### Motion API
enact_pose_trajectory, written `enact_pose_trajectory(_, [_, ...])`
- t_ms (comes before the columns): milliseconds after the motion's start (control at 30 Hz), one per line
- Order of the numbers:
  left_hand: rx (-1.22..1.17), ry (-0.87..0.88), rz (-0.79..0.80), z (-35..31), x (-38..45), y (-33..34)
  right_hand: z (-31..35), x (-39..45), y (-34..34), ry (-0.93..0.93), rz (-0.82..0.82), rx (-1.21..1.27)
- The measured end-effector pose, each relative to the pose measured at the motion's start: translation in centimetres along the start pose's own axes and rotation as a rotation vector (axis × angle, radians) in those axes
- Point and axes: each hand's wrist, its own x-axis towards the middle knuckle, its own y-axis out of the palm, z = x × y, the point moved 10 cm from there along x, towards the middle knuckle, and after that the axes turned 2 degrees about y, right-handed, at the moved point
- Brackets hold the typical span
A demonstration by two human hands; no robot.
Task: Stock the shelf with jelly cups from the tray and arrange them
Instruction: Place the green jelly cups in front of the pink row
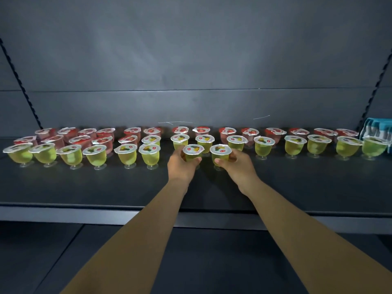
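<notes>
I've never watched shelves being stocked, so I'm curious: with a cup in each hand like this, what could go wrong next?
1. The left hand and right hand each hold a green jelly cup close to the other; they might bump.
2. The cups stand on narrow stems, so a nudge to the front row of green cups could tip one.
3. Red cups behind are packed tight.

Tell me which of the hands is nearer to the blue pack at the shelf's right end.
Right. The right hand grips a green cup mid-shelf, many cups short of the blue pack. The left hand grips the next cup, farther left.
</notes>
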Motion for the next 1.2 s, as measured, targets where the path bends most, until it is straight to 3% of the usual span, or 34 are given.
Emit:
enact_pose_trajectory(133, [0.020, -0.006, 0.023, -0.1, -0.1, -0.1, 0.3, -0.6, -0.1, 0.014, -0.021, -0.051])
enact_pose_trajectory(300, [0.150, -0.012, 0.202, -0.5, -1.3, -0.5, 1.4, -3.1, -1.2, 0.033, -0.034, -0.165])
enact_pose_trajectory(467, [0.511, 0.129, 0.449, -2.9, -4.2, -1.1, 5.1, -8.6, -2.4, -0.122, -0.032, -0.510])
enact_pose_trajectory(567, [0.844, 0.294, 0.622, -4.5, -7.5, -1.2, 5.1, -11.3, -2.1, -0.099, 0.059, -0.825])
enact_pose_trajectory(733, [1.200, 0.467, 0.705, -6.2, -13.4, -2.7, 5.6, -16.3, -2.1, -0.068, 0.156, -1.150])
enact_pose_trajectory(967, [1.306, 0.558, 0.690, -5.5, -23.1, -4.8, 5.0, -25.9, -2.1, -0.137, 0.198, -1.238])
enact_pose_trajectory(1200, [1.361, 0.413, 0.791, 3.1, -32.2, -7.4, -3.4, -34.8, -1.1, -0.035, 0.340, -1.209])
